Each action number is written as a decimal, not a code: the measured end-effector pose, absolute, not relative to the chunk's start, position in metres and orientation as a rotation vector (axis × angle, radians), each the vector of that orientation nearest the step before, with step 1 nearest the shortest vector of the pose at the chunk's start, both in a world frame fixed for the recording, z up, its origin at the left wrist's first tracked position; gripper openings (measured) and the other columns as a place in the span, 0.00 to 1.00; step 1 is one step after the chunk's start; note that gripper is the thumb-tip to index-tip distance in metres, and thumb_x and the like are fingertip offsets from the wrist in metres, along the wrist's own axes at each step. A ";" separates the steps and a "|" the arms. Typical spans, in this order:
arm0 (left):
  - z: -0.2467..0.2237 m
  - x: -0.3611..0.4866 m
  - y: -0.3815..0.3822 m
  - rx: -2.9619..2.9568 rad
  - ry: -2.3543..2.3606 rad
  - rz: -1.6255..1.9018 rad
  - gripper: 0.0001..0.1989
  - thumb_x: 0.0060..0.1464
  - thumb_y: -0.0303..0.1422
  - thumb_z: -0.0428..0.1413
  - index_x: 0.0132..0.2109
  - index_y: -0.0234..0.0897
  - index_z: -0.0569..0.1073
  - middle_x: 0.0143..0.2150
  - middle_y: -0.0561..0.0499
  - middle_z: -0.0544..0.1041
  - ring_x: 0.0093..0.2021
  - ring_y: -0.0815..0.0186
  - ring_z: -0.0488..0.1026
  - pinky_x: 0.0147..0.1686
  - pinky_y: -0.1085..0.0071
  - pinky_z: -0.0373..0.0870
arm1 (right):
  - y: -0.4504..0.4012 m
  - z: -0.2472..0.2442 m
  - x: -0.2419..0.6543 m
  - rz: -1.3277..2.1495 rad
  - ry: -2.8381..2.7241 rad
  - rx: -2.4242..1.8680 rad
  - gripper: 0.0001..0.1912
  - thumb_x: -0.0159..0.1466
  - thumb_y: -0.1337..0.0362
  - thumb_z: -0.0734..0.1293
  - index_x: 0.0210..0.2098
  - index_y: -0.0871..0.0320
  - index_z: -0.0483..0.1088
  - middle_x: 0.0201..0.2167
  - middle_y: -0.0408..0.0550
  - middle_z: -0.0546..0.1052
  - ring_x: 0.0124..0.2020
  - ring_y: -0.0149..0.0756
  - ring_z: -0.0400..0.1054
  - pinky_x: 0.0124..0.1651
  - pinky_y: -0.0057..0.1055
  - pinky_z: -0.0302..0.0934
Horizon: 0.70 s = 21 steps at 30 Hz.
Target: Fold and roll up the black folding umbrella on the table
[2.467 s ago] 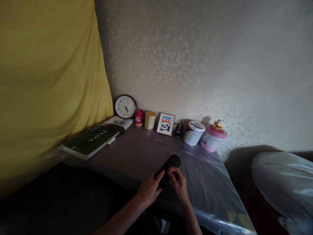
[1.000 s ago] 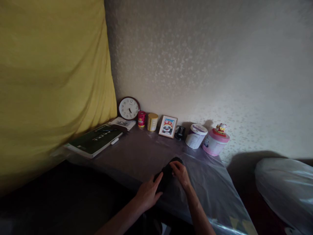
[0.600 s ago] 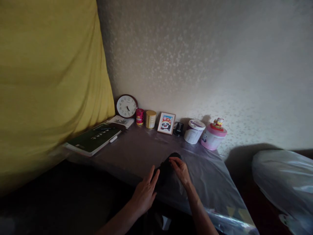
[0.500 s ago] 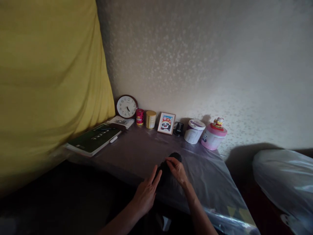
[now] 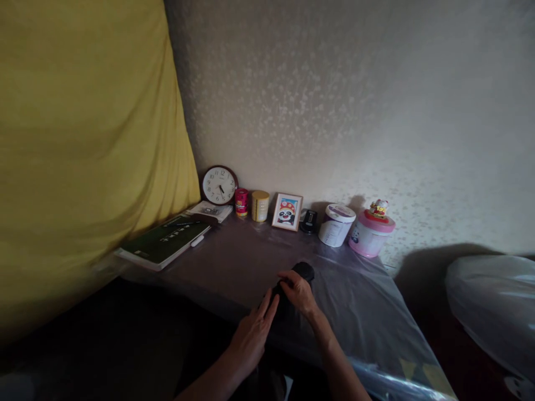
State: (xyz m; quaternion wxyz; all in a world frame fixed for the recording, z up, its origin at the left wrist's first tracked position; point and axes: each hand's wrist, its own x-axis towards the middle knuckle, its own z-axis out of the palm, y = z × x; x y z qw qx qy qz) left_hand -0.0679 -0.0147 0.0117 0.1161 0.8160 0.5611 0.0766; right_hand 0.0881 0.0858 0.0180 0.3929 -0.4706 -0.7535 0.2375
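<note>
A black object, rounded at its far end, lies near the front of the table; too dark for me to make out its kind. My left hand rests along its near left side with the fingers stretched out. From the right, my right hand reaches over it, fingers curled and pinching at its upper surface. The near part of the object is hidden by my hands and shadow.
Plastic sheeting covers the table. Along the back stand a clock, a red can, a yellow tin, a panda picture frame, a white tub and a pink tub. A large book lies left.
My right hand has shifted slightly left over the black object, its fingers more curled. The fingers of my left hand have drawn closer together. The view has moved a little.
</note>
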 end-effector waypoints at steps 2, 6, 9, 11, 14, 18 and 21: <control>0.010 -0.068 -0.014 2.388 1.662 0.220 0.48 0.41 0.14 0.44 0.66 0.42 0.34 0.69 0.45 0.38 0.60 0.60 0.60 0.53 0.69 0.64 | 0.085 0.020 0.087 0.660 -1.868 -1.164 0.11 0.55 0.66 0.61 0.32 0.54 0.75 0.31 0.46 0.76 0.34 0.35 0.69 0.41 0.32 0.62; 0.011 -0.067 -0.014 2.410 1.676 0.194 0.47 0.40 0.13 0.43 0.66 0.38 0.35 0.68 0.44 0.40 0.60 0.60 0.59 0.54 0.69 0.63 | 0.074 0.031 0.099 0.922 -1.647 -1.127 0.08 0.54 0.62 0.63 0.30 0.55 0.74 0.26 0.42 0.74 0.29 0.32 0.67 0.36 0.29 0.61; 0.014 -0.066 -0.016 2.419 1.673 0.160 0.48 0.39 0.13 0.42 0.66 0.38 0.33 0.68 0.42 0.40 0.60 0.60 0.60 0.53 0.69 0.63 | 0.060 0.038 0.124 1.093 -1.534 -1.133 0.08 0.54 0.61 0.65 0.30 0.55 0.74 0.20 0.39 0.70 0.25 0.29 0.63 0.32 0.27 0.59; 0.015 -0.067 -0.016 2.420 1.663 0.181 0.48 0.39 0.13 0.42 0.65 0.39 0.30 0.68 0.42 0.40 0.60 0.60 0.59 0.53 0.69 0.64 | 0.052 0.036 0.145 1.142 -1.459 -1.167 0.09 0.53 0.58 0.67 0.31 0.56 0.75 0.23 0.41 0.72 0.25 0.29 0.63 0.32 0.27 0.59; 0.015 -0.067 -0.016 2.416 1.648 0.202 0.49 0.40 0.13 0.41 0.65 0.41 0.26 0.68 0.42 0.40 0.61 0.60 0.59 0.52 0.69 0.64 | 0.046 0.021 0.177 1.086 -1.276 -1.284 0.16 0.51 0.52 0.68 0.32 0.57 0.75 0.24 0.44 0.73 0.24 0.31 0.64 0.29 0.28 0.60; 0.010 -0.070 -0.014 2.389 1.623 0.202 0.49 0.39 0.13 0.42 0.65 0.40 0.27 0.68 0.41 0.39 0.62 0.60 0.57 0.53 0.69 0.64 | 0.043 -0.006 0.205 0.918 -1.204 -1.381 0.20 0.49 0.50 0.69 0.34 0.59 0.74 0.24 0.45 0.74 0.24 0.33 0.64 0.27 0.29 0.59; 0.002 -0.073 -0.011 2.367 1.585 0.312 0.47 0.42 0.13 0.41 0.65 0.40 0.29 0.68 0.42 0.41 0.64 0.63 0.52 0.56 0.68 0.60 | 0.038 -0.017 0.212 0.844 -1.255 -1.470 0.20 0.53 0.50 0.65 0.37 0.58 0.74 0.22 0.43 0.72 0.23 0.32 0.63 0.25 0.28 0.57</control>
